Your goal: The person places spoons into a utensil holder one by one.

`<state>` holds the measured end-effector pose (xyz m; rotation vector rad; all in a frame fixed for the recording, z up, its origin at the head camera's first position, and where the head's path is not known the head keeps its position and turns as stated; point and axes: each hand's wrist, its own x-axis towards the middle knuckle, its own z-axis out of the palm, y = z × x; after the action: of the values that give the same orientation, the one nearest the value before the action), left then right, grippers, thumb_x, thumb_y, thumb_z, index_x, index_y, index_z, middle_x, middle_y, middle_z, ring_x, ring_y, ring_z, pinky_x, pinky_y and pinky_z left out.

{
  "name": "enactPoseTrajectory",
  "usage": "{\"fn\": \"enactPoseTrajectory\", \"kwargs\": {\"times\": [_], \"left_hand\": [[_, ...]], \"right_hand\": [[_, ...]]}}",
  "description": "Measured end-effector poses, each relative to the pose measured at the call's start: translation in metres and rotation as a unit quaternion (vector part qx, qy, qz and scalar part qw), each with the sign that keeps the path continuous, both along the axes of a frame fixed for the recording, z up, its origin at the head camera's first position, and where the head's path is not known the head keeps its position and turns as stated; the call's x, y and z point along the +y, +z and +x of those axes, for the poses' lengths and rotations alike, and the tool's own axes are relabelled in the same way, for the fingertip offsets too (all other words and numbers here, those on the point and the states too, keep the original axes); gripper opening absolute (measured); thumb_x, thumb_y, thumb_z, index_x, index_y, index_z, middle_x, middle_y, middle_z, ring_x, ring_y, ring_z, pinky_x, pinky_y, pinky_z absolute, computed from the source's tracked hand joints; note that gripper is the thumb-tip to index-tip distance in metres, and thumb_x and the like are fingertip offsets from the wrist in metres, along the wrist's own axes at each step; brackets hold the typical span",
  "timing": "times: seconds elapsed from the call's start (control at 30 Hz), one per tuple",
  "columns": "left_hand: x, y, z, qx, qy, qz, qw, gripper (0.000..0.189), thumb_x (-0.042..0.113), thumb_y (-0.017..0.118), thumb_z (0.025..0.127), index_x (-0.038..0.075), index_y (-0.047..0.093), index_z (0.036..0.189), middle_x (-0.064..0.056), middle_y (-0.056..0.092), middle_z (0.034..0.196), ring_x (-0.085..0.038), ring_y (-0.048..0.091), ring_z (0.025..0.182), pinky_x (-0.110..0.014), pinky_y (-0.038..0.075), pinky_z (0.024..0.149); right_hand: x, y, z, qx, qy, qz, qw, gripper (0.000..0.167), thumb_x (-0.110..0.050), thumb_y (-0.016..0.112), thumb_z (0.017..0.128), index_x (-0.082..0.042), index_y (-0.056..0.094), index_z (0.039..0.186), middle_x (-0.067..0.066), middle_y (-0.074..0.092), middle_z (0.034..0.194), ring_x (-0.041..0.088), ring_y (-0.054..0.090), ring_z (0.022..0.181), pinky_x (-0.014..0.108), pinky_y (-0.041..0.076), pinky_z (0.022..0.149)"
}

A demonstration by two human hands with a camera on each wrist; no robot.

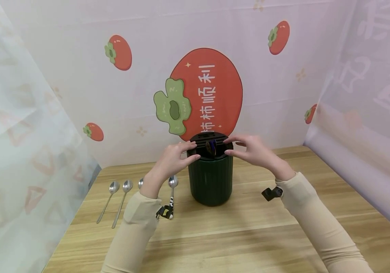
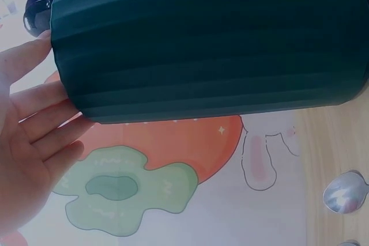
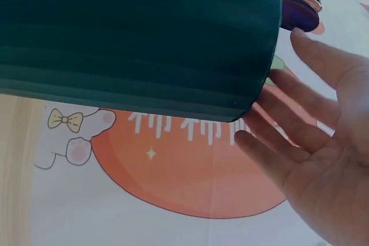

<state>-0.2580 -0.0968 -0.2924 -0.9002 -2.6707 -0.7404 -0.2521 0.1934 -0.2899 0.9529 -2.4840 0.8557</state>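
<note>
A dark green ribbed utensil holder (image 1: 210, 180) with a black slotted top (image 1: 208, 136) stands upright on the table. Rounded dark blue and bronze utensil ends (image 1: 211, 147) poke out of its mouth; what is below them is hidden inside. At the holder's left rim is my left hand (image 1: 172, 157), fingers spread and loosely bent, fingertips right at the edge. My right hand (image 1: 252, 149) mirrors it on the right, thumb and fingers apart beside the rim. In the right wrist view, the right thumb reaches close to the protruding utensil ends (image 3: 301, 12).
Left of the holder, several metal spoons lie in a row on the wooden table (image 1: 235, 242), including a plain spoon (image 1: 126, 185) and one with a black-and-white handle (image 1: 172, 182), partly behind my left arm. A persimmon-print cloth (image 1: 140, 94) hangs behind.
</note>
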Motion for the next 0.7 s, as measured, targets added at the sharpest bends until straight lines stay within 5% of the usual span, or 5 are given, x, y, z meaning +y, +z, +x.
{"fn": "enactPoseTrajectory", "kwargs": {"times": [0.27,0.7], "left_hand": [[-0.0002,0.0004,0.0010,0.005,-0.001,0.003,1.0000,0.054,0.049,0.060,0.089,0.016,0.059,0.131,-0.003,0.055,0.137,-0.022,0.051,0.127,-0.042,0.043,0.103],[0.0000,-0.0010,0.0020,0.008,-0.003,0.005,1.0000,0.054,0.049,0.060,0.089,0.015,0.059,0.131,-0.004,0.055,0.137,-0.022,0.051,0.127,-0.042,0.043,0.103]], "right_hand": [[-0.0050,-0.0014,0.0003,0.041,0.014,0.041,0.9982,0.045,-0.035,0.073,0.082,-0.013,0.064,0.121,0.005,0.066,0.120,0.024,0.061,0.113,0.045,0.047,0.096],[-0.0066,-0.0035,-0.0005,0.040,0.028,0.044,0.9978,0.052,-0.037,0.074,0.080,-0.014,0.063,0.125,0.007,0.064,0.124,0.023,0.062,0.112,0.043,0.049,0.094]]}}
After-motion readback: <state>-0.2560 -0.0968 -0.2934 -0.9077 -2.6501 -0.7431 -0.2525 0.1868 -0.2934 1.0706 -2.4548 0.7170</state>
